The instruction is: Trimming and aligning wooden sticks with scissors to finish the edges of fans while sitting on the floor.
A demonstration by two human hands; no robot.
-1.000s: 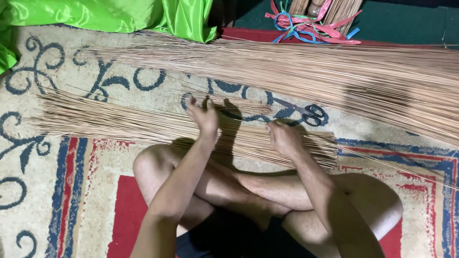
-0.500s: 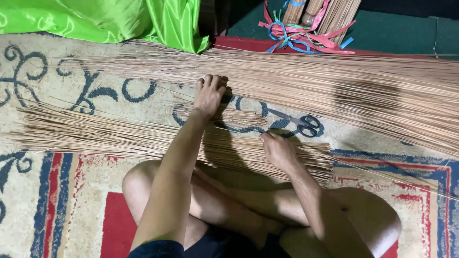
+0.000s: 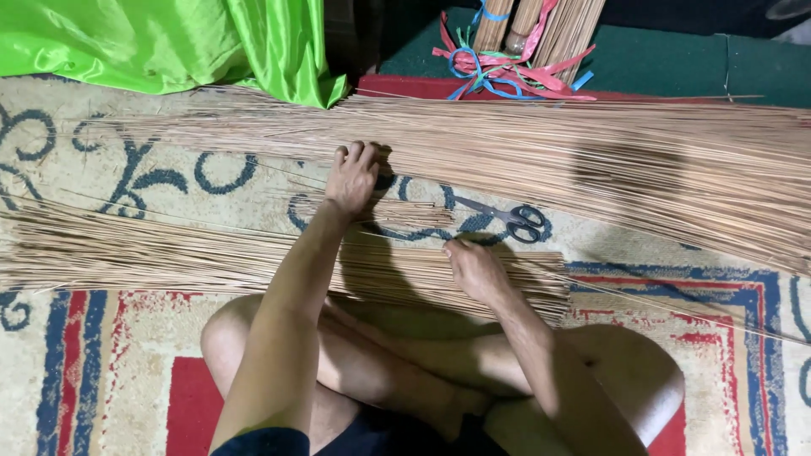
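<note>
Both hands, left hand (image 3: 353,176) and right hand (image 3: 475,268), rest on tan broom sticks (image 3: 591,160).

Patterned carpet (image 3: 110,338) covering floor. Near stick bundle (image 3: 169,253) lying at 9 o'clock, far stick pile (image 3: 591,160) stretching toward 3 o'clock, scissors (image 3: 515,219) lying between. Green cloth (image 3: 169,42) resting at 11 o'clock.

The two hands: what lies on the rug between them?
In the head view, a small loose bunch of sticks lies on the rug between left hand and right hand.
</note>
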